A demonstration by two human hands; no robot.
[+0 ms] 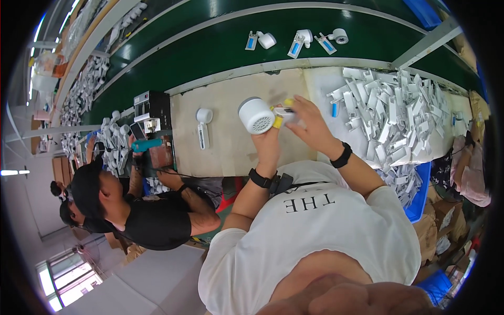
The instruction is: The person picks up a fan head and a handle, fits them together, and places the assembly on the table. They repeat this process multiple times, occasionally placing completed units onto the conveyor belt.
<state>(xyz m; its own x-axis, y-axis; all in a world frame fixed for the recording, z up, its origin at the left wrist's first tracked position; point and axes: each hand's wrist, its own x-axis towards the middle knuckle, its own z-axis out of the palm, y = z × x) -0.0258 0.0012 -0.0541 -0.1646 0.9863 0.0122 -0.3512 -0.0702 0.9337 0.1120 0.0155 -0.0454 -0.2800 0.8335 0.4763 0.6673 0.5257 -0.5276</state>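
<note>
Above the worktable, my left hand is closed on a white round appliance with a slotted grille on its end face. It looks like a handheld fan's head. My right hand is just right of it, thumb and fingers curled around a short white handle part beside the head. Those fingers are slightly blurred. Yellow covers show on some fingertips. Left of my hands, a similar white unit with a round head and slim handle lies on the table.
White handle shells are heaped at the right, above a blue bin. Several assembled units with blue inserts sit on the green conveyor. A black machine stands left, near a seated co-worker in a black shirt.
</note>
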